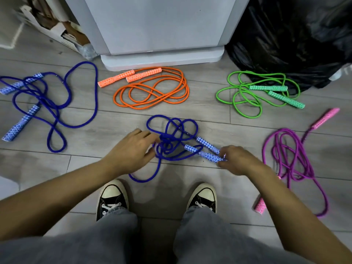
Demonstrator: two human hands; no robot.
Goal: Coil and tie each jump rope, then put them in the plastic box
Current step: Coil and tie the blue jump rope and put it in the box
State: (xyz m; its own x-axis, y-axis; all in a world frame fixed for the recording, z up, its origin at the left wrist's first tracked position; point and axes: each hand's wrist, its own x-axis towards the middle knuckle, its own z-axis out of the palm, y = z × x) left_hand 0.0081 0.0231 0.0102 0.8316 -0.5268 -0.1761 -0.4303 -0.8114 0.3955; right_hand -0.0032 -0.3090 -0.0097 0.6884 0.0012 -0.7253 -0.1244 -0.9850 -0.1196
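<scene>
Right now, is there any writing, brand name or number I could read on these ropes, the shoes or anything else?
None: no readable word, number or sign is in view.
Handles of the middle blue jump rope: diamond patterns only, no letters; the other ropes' handles likewise.
Cardboard box: any print is too blurred to read.
Sneakers: no logo shows.

Grey trousers (pixel 106 235), possibly denim, black white-toed sneakers (pixel 112 199)

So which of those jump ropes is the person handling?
The middle blue jump rope: left hand holds its cord, right hand pinches its handles. The other blue rope lies untouched.
</scene>
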